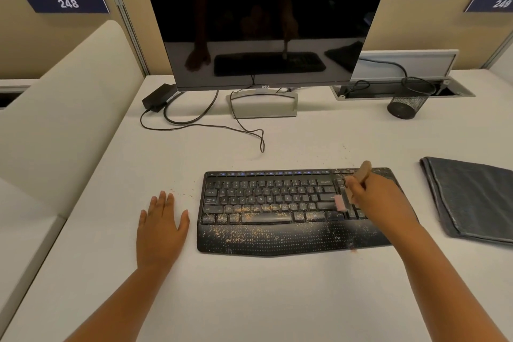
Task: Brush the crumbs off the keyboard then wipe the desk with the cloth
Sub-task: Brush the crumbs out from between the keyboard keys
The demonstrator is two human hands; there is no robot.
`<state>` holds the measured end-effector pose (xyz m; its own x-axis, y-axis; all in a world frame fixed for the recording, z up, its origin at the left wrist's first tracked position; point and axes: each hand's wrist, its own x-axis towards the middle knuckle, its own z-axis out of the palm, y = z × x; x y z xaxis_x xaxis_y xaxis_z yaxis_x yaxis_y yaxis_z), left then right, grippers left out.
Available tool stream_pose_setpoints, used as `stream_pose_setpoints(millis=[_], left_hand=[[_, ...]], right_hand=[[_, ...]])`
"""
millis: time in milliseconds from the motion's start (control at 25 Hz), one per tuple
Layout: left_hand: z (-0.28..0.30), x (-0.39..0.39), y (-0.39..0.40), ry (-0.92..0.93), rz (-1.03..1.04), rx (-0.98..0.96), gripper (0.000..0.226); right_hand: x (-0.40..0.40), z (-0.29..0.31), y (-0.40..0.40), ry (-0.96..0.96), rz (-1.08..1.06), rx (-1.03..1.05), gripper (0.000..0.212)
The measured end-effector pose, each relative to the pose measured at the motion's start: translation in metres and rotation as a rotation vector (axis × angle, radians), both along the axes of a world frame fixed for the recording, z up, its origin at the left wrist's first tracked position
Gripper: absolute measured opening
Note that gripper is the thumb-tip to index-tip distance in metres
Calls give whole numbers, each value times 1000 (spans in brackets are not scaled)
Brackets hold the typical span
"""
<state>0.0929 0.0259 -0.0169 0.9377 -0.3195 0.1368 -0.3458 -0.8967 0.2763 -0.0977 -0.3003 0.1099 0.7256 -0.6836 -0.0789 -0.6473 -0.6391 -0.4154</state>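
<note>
1. Head view, setting: white desk [249,300] in an office cubicle; beige partition panels behind, with number plates reading 248 [66,3] on the left and a partly legible one on the right. A padded cream divider [69,108] borders the desk on the left.
2. Keyboard [277,211]: black, with integrated palm rest, lying flat near the desk centre, in front of the monitor [263,16]. Tan crumbs [249,233] are scattered thickly over the lower key rows and palm rest, mostly left and centre; a few specks lie on the desk just left of the keyboard and beyond its far right corner.
3. Right hand [372,197]: over the keyboard's right end, fingers curled round a wooden-handled brush [361,175]. The pale pink bristle end sits against the keys near the right side; blurred, so exact contact cannot be told.
4. Left hand [162,228]: flat on the desk, palm down, fingers straight and slightly spread, just left of the keyboard, holding nothing.
5. Cloth [472,200]: dark grey, folded, lying flat at the desk's right edge, apart from the keyboard.
6. Containers: black mesh pen cup [409,100] upright at rear right; no contents visible. Beside it, an open cable tray [402,90] recessed in the desk holds black cables.
7. Other: black power adapter [158,98] and loose cable [211,125] left of the monitor stand.
</note>
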Motion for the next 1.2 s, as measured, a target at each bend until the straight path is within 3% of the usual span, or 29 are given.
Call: stream_pose_setpoints(millis=[120,280,440,600,720,800,960,1200], left_hand=[[1,-1,0,-4,2,1,56],[2,-2,0,-10,2,11,60],[3,-2,0,8,-3,1,54],[3,-2,-1,-1,-2,2,54],[3,-2,0,-10,3,9,63],[2,-1,-1,-13,3,13,64],[1,-1,0,-6,6,16,63],[5,-3,-1,7,5,16,65]], right_hand=[[-3,7,-2,-58,-15,-6,33],[-4,2,5,28,58,11,32],[-7,9,3,-120,43,79,33],[-4,-1,18,-95,105,78,24],[-7,-4,18,-120,132,68,32],[-14,3,11,-183,132,112,22],[-19,13,7,-346,41,302,17],[-15,3,14,-421,-158,338,14]])
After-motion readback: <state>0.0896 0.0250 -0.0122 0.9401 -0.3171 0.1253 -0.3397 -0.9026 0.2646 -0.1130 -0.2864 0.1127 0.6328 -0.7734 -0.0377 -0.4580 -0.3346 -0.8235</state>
